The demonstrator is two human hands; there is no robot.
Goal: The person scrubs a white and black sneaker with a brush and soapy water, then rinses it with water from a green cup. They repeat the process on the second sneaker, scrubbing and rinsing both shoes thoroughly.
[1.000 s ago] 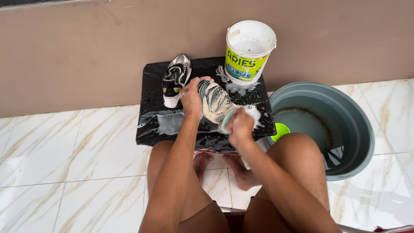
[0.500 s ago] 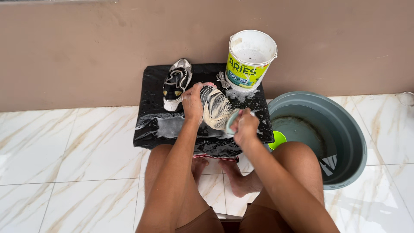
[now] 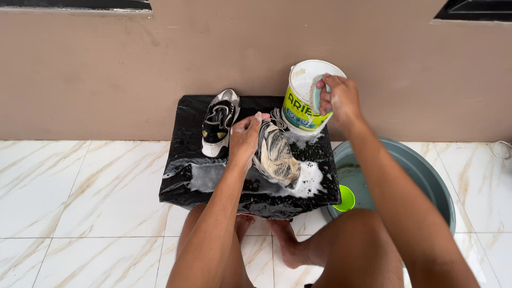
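Note:
My left hand [image 3: 246, 137] grips a soapy sneaker [image 3: 277, 154] lying on its side on a black plastic-covered board [image 3: 186, 176]. My right hand [image 3: 338, 98] holds a pale green scrub brush [image 3: 317, 97] over the open mouth of a white bucket with a yellow and green label [image 3: 305, 98] at the board's far right corner. A second black and white sneaker [image 3: 218, 122] stands upright at the board's far left, untouched. Foam lies on the board around the held shoe.
A grey basin [image 3: 421, 170] with water and a green scoop [image 3: 345, 198] sits to the right on the marble tile floor. A tan wall rises right behind the board. My knees and bare feet are under the board's near edge.
My right hand lifted the brush off the soapy sneaker and carried it up and right to the white bucket. The left hand kept its hold on the shoe.

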